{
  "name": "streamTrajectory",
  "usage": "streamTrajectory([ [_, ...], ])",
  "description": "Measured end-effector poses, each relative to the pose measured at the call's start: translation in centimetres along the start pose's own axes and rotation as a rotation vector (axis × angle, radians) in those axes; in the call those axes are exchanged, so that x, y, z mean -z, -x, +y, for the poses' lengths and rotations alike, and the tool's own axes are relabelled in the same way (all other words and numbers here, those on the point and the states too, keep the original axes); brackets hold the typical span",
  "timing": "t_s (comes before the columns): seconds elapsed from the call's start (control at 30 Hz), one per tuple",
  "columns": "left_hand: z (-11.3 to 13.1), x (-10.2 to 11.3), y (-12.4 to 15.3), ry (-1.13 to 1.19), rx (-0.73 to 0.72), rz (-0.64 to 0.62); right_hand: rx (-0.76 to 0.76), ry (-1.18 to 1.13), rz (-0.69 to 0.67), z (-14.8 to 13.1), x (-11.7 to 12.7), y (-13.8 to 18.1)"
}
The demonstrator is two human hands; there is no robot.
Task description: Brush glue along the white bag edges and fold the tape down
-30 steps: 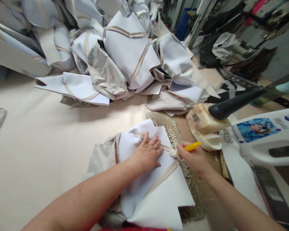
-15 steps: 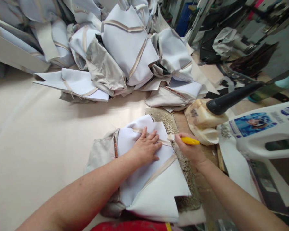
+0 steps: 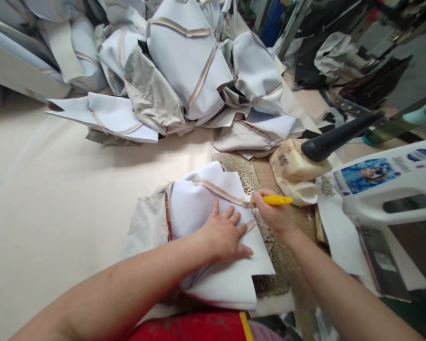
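Observation:
A white fabric piece (image 3: pixel 199 208) with beige seam strips lies on the table in front of me, partly over a glue-stained board (image 3: pixel 270 270). My left hand (image 3: pixel 224 233) lies flat on it with the fingers spread, pressing it down. My right hand (image 3: pixel 274 215) is closed around a brush with a yellow handle (image 3: pixel 275 200). The brush tip touches the beige strip at the piece's right edge.
A heap of similar white and grey pieces (image 3: pixel 177 80) fills the back of the beige table (image 3: pixel 49 199). To the right stand a crusted glue pot (image 3: pixel 294 173) with a black handle (image 3: pixel 337 136) and a white plastic jug (image 3: pixel 390 189). Dark scraps lie further right.
My left hand has slid down and right along the piece. The brush hand has shifted slightly left onto the strip's end, and the piece's top has rounded over.

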State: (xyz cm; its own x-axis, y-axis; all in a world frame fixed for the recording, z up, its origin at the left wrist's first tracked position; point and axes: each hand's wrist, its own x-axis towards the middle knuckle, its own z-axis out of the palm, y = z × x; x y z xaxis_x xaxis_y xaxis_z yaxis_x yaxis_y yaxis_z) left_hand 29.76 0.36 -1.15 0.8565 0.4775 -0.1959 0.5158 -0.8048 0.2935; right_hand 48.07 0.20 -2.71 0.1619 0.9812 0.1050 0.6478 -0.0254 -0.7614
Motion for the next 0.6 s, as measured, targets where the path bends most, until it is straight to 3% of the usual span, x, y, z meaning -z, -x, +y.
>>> streamTrajectory([
  [0.1,0.9,-0.8,0.5,0.040,0.034,-0.042,-0.005,0.005,-0.009,0.2,-0.2,0.6],
  [0.3,0.5,-1.7,0.6,0.032,0.041,-0.019,-0.163,0.029,-0.163,0.9,2.3,6.4],
  [0.5,0.9,-1.4,0.6,0.022,0.061,-0.016,0.008,0.031,-0.075,1.0,1.1,3.5],
  [0.6,0.9,-1.4,0.6,0.018,0.058,-0.016,0.053,0.070,-0.076,1.2,1.1,4.1],
])
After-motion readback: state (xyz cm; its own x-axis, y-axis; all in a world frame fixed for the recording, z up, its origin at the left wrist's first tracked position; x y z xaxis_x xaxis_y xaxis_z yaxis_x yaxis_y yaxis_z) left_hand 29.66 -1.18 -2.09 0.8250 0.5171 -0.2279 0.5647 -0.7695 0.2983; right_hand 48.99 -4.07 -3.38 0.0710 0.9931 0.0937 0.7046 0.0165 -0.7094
